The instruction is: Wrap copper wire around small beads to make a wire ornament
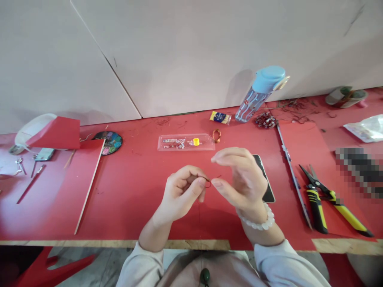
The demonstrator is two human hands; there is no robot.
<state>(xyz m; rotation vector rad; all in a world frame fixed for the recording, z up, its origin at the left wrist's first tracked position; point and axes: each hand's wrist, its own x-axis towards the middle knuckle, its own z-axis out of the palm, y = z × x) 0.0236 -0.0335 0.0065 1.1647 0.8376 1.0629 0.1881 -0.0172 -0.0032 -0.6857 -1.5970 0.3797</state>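
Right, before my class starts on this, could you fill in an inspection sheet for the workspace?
Surface: red tabletop with a wood-toned front edge.
Job's things: thin dark cord, held; clear tray with small beads and a yellow cap.
Clutter: blue-lidded bottle; yellow-and-black shears lying open; phone partly hidden by the right hand.
Grip: left hand pinches the thin dark cord; right hand open beside it, contact unclear.
Cables: nothing seen.
Surroundings: pale wall behind the red tabletop.

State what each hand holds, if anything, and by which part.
The left hand pinches a thin cord beside its looped part; the right hand is open, with nothing visibly held.
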